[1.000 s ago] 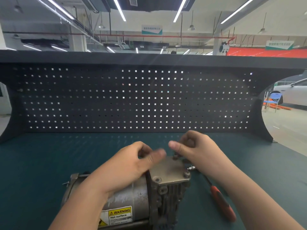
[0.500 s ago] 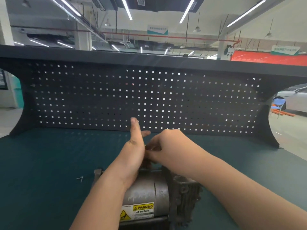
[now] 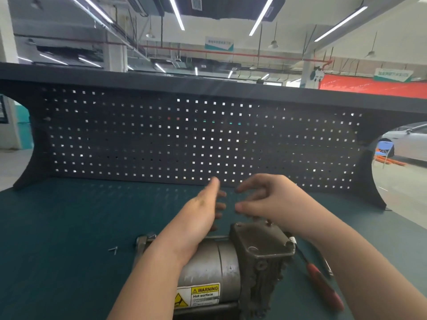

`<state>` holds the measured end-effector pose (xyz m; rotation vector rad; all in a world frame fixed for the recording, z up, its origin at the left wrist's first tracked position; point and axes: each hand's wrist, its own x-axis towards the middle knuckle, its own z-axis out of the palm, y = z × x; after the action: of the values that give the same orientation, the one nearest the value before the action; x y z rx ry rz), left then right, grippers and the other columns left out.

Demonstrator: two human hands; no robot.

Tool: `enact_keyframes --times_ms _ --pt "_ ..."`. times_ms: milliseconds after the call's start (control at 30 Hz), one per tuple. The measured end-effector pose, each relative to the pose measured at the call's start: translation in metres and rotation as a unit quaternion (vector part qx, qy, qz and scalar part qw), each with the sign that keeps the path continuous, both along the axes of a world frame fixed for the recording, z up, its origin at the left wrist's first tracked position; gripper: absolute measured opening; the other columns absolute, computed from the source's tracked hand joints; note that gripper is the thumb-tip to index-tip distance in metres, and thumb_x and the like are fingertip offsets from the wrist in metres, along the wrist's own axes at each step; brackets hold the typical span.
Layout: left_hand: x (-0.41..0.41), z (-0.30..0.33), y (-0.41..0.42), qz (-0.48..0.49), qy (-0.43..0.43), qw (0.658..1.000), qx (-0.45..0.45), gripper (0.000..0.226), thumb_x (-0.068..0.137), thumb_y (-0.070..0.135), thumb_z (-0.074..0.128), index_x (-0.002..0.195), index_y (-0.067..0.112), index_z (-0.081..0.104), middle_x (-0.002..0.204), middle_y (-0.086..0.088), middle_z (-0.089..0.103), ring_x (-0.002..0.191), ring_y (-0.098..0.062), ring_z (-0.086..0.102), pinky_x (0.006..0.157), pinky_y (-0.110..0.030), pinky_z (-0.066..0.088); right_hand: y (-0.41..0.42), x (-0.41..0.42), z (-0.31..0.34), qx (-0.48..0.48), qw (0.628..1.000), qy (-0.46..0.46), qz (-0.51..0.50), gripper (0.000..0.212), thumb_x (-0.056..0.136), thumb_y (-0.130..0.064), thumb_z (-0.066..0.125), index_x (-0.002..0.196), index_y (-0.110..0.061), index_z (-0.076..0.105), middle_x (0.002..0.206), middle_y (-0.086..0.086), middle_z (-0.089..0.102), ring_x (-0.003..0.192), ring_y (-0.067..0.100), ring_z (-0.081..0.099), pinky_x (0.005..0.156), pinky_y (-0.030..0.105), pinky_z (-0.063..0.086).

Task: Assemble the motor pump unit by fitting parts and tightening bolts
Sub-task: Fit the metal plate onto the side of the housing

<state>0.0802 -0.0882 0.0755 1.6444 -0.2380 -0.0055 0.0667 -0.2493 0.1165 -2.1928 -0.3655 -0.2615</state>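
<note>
Head view: both hands, left hand (image 3: 203, 209) and right hand (image 3: 265, 199) (fingers loose, holding nothing), hover at twelve o'clock over the motor pump unit (image 3: 231, 266).

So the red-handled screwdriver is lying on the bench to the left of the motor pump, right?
Not quite. The head view shows the red-handled screwdriver lying on the bench to the right of the motor pump, not the left. On the left lie only small loose screws.

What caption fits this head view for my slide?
Both hands, left hand and right hand, hover open above the motor pump unit on the green bench, red-handled screwdriver alongside.
</note>
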Motion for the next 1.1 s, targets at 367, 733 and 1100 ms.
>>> enact_keyframes --times_ms 367,733,1100 --pt "-0.007 -0.001 -0.001 -0.130 -0.054 0.965 0.222 0.035 0.066 0.043 0.075 0.091 0.019 0.070 0.085 0.007 0.073 0.079 -0.002 0.066 0.086 -0.032 0.050 -0.004 -0.002 -0.019 -0.100 0.994 -0.043 -0.032 0.017 0.078 -0.021 0.076 0.071 -0.035 0.071 0.069 -0.023 0.069 0.066 -0.010 0.062 0.060 0.004 0.041" --pt "-0.004 0.000 0.002 -0.098 -0.038 0.964 0.244 0.054 0.047 0.058 0.076 0.088 0.024 0.068 0.083 0.009 0.072 0.083 -0.009 0.068 0.089 -0.039 0.050 0.003 -0.003 -0.019 -0.138 0.988 -0.057 -0.030 0.020 0.078 -0.022 0.076 0.066 -0.036 0.068 0.066 -0.018 0.066 0.058 -0.014 0.055 0.053 0.004 0.039" --pt "-0.001 -0.002 0.003 -0.093 -0.041 0.962 0.255 0.057 0.046 0.064 0.076 0.088 0.028 0.066 0.080 0.014 0.071 0.079 -0.003 0.066 0.084 -0.035 0.050 -0.001 0.002 -0.023 -0.121 0.991 -0.039 -0.031 0.023 0.073 -0.040 0.077 0.071 -0.025 0.060 0.073 -0.009 0.068 0.065 0.001 0.059 0.052 0.012 0.044"
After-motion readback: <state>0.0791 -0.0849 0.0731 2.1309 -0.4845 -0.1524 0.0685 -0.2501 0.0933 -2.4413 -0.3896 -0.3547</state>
